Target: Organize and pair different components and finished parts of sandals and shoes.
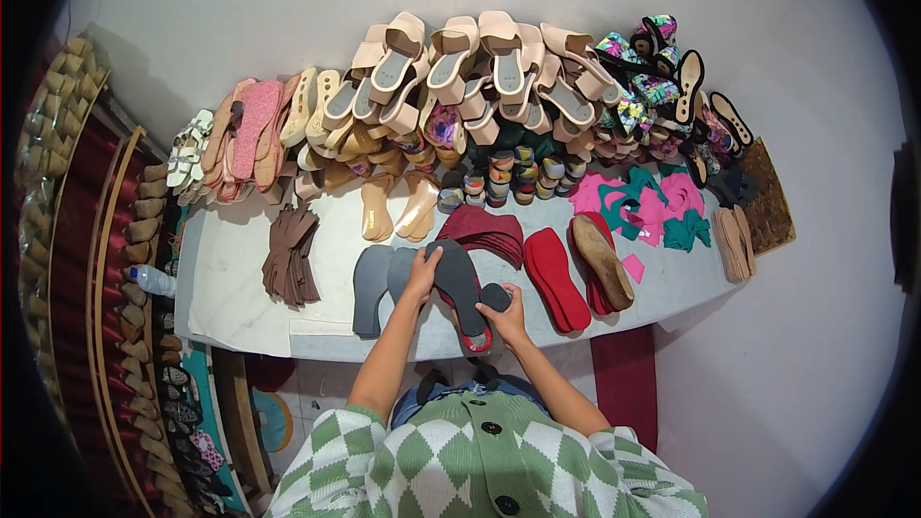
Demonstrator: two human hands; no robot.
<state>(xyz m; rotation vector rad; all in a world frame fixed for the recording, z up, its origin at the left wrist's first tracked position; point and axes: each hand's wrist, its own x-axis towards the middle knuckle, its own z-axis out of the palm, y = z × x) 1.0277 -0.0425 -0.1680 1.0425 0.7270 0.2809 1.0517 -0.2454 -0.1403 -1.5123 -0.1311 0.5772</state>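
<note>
My left hand [422, 274] is closed on a dark grey shoe sole [457, 273], which slants over the table's front edge. In my right hand [505, 313] is a dark, rounded piece [495, 297], perhaps the end of another sole; the fingers hide much of it. A red sole [477, 340] shows partly from beneath the dark grey one. Grey soles [372, 293] lie to the left of my left hand. To the right of my right hand rest a stack of red soles [556, 283] and a wooden shoe last [602, 264] on red soles.
Finished heeled sandals [451, 53] are piled along the table's [230, 288] back. Brown strips [291, 259], dark red cut pieces [484, 230], tan insoles [377, 206] and pink and green scraps [643, 206] lie around. Shelves of shoe lasts [139, 326] stand left, beside a plastic bottle [153, 280].
</note>
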